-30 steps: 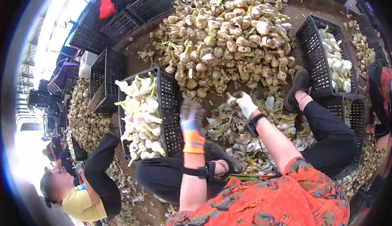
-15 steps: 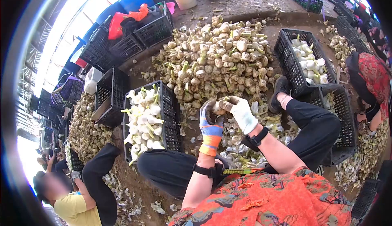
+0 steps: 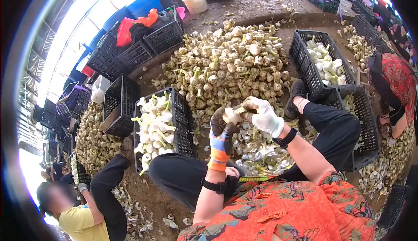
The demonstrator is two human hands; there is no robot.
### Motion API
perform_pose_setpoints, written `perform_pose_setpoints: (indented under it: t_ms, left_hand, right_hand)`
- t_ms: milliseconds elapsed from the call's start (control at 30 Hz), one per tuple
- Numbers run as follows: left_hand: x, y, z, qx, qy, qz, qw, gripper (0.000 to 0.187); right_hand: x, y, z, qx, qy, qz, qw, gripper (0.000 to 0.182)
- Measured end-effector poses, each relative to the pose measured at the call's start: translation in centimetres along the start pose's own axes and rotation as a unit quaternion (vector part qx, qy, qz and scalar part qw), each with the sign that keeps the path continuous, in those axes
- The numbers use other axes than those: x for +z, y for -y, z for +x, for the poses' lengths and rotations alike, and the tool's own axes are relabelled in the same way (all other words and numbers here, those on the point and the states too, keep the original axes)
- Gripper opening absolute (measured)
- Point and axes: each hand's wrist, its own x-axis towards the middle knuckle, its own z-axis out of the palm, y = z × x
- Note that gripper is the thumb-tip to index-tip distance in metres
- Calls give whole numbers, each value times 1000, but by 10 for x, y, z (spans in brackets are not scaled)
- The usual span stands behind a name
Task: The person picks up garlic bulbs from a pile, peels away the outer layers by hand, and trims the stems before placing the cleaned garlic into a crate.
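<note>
My left hand (image 3: pixel 221 138), in a blue and orange glove with dark fingers, holds a garlic bulb (image 3: pixel 232 115) above the peelings. My right hand (image 3: pixel 264 116), in a white glove, pinches the upper right side of the same bulb. Beyond both hands rises a heap of untrimmed garlic (image 3: pixel 235 62). Loose skins (image 3: pixel 265 152) lie beneath them, between my legs. To the left, a black crate (image 3: pixel 185 132) holds clean white bulbs (image 3: pixel 154 125).
Another black crate (image 3: pixel 305 67) with white bulbs stands at the right, beside a crate (image 3: pixel 365 132) holding some scraps. A person in yellow (image 3: pixel 82 223) sits at lower left; one in red (image 3: pixel 398 84) is at right. More crates (image 3: pixel 163 34) stand at upper left.
My right hand has shifted slightly up and right, and the bulb between my hands now shows more plainly. The view has moved a little.
</note>
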Motion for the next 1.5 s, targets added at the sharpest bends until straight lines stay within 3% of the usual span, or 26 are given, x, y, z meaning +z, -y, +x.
perform_pose_setpoints:
  t_ms: [100,233,267,367,400,433,500,533,567,633,667,700,767,900,1000,1100,1133,1167,1267,1400,1500]
  left_hand:
    - [4,-4,2,-90,-39,-168,981,54]
    - [-3,11,6,-30,14,100,994,51]
    - [7,21,8,69,-23,105,992,54]
    - [-13,18,12,-78,3,66,995,56]
    - [-8,0,10,-158,21,24,987,62]
    - [-12,0,10,-145,49,4,988,63]
    - [-23,2,5,-117,99,-35,988,67]
    - [-22,-3,4,-122,89,-20,988,73]
    - [-30,4,5,-84,85,34,992,75]
    - [-47,29,11,-5,79,136,988,79]
    - [-36,21,10,-57,70,125,988,87]
    - [-31,18,9,-50,79,143,985,88]
    - [-22,17,10,-32,101,182,978,90]
    - [-21,20,9,-10,114,268,957,91]
    - [-13,13,5,-68,49,174,981,88]
    - [-36,38,12,39,-44,103,993,73]
    - [-37,41,10,45,-74,62,994,54]
    - [-39,43,10,23,-115,70,991,49]
    - [-39,44,15,-19,-215,56,975,27]
    - [-56,56,20,25,-191,117,974,27]
    - [-48,47,22,-43,-215,63,974,25]
  right_hand:
    - [-1,-1,-1,-20,13,-61,998,25]
    - [9,7,-11,6,-4,-114,993,21]
    - [13,0,-14,-1,-34,-49,998,19]
    - [8,9,-8,195,-45,64,978,17]
    - [7,-19,-7,149,-92,54,983,15]
    - [1,-15,-7,222,-140,122,957,16]
    - [-26,-38,-2,206,-75,-61,974,17]
    - [-32,-43,-1,165,51,-248,953,24]
    - [-26,-45,-16,190,44,-439,877,33]
    - [-19,-41,-18,-30,-8,-413,910,42]
    - [-16,-1,-8,57,68,-239,967,41]
    - [-10,17,-3,-23,86,-197,976,35]
    - [-3,32,1,-64,151,-221,961,28]
    - [3,33,6,-63,172,-342,922,13]
    - [5,22,5,-41,126,-324,937,14]
    - [8,0,2,10,49,-233,971,16]
    - [13,3,-1,44,40,-202,978,15]
    - [18,3,-5,79,31,-169,982,13]
    - [29,-7,-11,43,17,-193,980,16]
    - [23,-44,-4,78,-34,-251,964,18]
    - [14,-81,0,176,-58,-287,940,20]
